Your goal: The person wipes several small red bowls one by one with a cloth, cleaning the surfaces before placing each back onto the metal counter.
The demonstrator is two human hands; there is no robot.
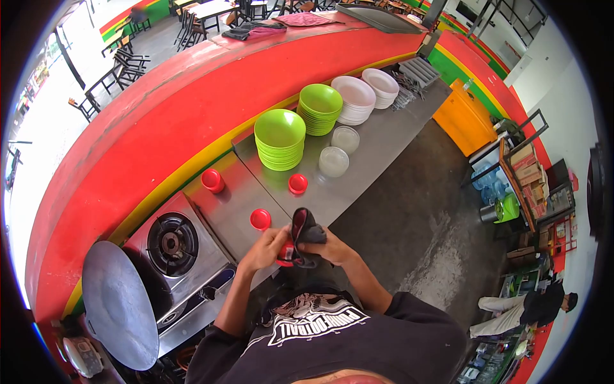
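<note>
Nearby, our left hand [263,249] grips a red cup [285,254]; our right hand [327,248] clasps a dark cloth [308,232] against it, toward two o'clock. Beyond, another red cup [261,219] stands at eleven, nearer our left.

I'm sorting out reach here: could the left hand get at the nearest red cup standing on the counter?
Probably, once freed: nothing seems to stand between the left hand and the nearest red cup on the counter, but its grip is occupied by the held cup.
</note>
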